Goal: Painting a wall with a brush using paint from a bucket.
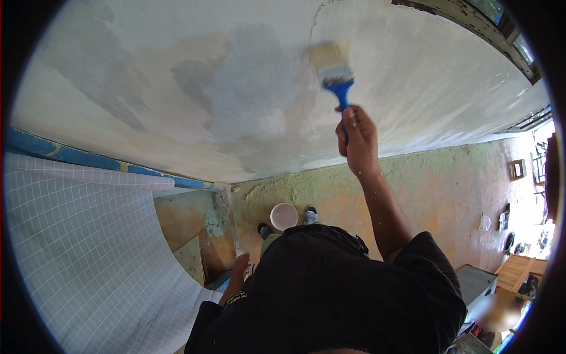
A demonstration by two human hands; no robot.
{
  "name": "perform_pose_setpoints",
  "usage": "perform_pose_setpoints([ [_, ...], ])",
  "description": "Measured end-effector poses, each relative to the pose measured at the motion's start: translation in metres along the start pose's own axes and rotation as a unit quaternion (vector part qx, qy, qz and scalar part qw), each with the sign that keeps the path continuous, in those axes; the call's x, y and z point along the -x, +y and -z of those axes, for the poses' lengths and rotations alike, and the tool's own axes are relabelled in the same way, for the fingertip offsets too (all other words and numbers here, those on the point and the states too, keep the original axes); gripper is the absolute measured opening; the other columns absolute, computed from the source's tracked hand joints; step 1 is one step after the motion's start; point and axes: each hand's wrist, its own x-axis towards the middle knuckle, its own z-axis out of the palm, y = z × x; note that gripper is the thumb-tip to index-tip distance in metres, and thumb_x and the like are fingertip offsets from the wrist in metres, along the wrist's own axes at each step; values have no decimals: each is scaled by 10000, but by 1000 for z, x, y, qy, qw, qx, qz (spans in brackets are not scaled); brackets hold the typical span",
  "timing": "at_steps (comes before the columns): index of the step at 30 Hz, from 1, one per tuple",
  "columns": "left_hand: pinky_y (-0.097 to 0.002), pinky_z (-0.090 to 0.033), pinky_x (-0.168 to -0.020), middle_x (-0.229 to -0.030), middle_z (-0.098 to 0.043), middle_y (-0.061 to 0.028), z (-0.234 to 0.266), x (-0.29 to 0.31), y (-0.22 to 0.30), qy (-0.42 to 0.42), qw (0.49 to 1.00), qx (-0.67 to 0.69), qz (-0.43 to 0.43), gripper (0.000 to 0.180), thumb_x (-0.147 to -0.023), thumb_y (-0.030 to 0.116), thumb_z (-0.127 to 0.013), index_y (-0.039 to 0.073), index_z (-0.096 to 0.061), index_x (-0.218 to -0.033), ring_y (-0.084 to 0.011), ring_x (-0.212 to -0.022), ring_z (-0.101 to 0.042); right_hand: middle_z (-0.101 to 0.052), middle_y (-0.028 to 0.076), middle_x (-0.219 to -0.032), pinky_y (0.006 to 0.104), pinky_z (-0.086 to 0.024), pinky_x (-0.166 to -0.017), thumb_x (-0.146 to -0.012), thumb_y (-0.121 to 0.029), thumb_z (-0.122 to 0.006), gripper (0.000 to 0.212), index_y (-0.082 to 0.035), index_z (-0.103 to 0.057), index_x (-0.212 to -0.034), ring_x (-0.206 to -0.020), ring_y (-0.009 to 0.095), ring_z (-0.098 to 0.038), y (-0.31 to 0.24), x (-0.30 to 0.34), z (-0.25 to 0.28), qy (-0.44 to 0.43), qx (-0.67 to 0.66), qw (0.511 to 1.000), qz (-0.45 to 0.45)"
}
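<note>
The brush slanted from the gripping right hand toward half past eleven, bristles at the wall, while the left hand hung toward seven, its grasp unclear.

Blurred paintbrush bristles, window frame cut off above, legs mostly hidden by shirt

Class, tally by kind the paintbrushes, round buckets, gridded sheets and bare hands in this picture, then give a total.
Flat paintbrush with blue handle and pale bristles: 1
Pale round bucket: 1
Grey sheet with white grid lines: 1
Bare hands, right hand and left hand: 2
Total: 5
</note>
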Motion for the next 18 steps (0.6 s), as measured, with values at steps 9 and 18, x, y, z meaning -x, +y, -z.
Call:
perform_pose_setpoints([
  [9, -471, -399, -944, -1319, -493, -118, -6, -44, -6, 7, 982, 78, -171, 482, -824, 334, -636, 90, -533, -1228, -304, -1182, -490, -411, -26, -560, 233, -230, -339, -1002, -301, -450, 268, -52, -547, -980, -380, 46, -306, 146, -16, 39, 68, 51, 993, -81],
  [18, -514, -409, -889, -1278, -495, -84, -8, -17, 5, -2, 999, 21, -34, 547, -901, 451, -556, 145, -452, -1343, -271, -1142, -495, -394, -32, -559, 209, -189, -335, -1002, -313, -459, 248, -80, -544, -995, -373, 33, -270, 57, -6, 17, 35, -38, 994, -96],
])
